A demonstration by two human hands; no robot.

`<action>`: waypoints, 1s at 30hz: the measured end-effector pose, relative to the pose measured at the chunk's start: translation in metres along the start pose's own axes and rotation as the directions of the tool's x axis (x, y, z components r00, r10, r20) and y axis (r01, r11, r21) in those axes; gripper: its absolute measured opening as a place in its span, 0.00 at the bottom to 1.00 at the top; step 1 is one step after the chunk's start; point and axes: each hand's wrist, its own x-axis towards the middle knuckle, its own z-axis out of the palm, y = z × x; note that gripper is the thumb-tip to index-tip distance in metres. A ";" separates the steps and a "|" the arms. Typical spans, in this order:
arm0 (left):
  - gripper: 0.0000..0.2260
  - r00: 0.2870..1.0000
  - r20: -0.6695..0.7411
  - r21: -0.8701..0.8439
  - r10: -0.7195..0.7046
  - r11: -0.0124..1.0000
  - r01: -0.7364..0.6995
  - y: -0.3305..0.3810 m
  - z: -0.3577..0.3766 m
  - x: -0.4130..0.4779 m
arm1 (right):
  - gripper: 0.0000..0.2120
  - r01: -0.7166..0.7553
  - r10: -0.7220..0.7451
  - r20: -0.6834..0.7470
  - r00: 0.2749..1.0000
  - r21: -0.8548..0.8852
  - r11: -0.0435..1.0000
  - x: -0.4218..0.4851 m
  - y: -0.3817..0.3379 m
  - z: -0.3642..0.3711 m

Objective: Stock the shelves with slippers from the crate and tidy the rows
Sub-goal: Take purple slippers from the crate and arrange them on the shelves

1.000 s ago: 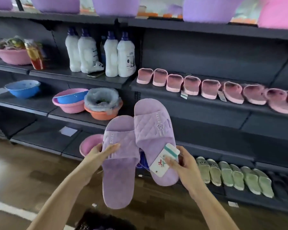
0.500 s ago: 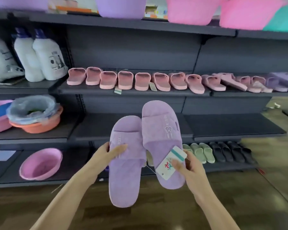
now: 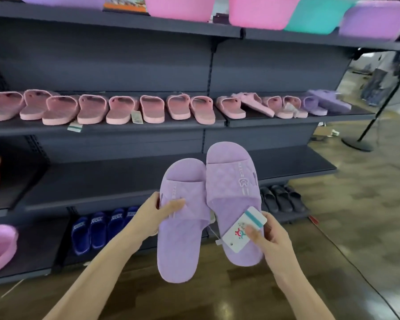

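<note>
**Stocking in progress, one pair in hand.** The left hand grips the left-hand slipper across its strap, thumb on top and fingers curled beneath; the right hand holds the right-hand slipper near its heel, the thumb pinning a white paper tag against the footbed. The two purple slippers lie side by side with edges touching and toes pointing away from the person; the right-hand one is set further forward. Neither rests on a shelf; both are carried in the air in front of the shelf board just beyond the fingertips.

Above and beyond the hands a row of pink slippers runs along a higher shelf; it is mostly in order, with a few overlapping or skewed toward its right end. Up and to the right of the right hand, at the end of that same shelf, lie purple slippers of like colour, one crossed over the other. Below the left hand stand blue slippers; just right of the right hand, black slippers. The crate is not in view.

Judgement: several rows are already stocked; this pair is yet to be placed, probably beside the matching purple ones or on the board ahead; the crooked pairs at the upper right want straightening; how many slippers remain in the crate cannot be told.
</note>
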 end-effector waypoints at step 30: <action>0.31 0.926 0.362 -0.037 0.110 0.994 -0.104 0.109 0.212 0.289 | 0.09 -0.063 0.045 -0.309 0.950 -0.050 0.997 0.250 0.022 -0.186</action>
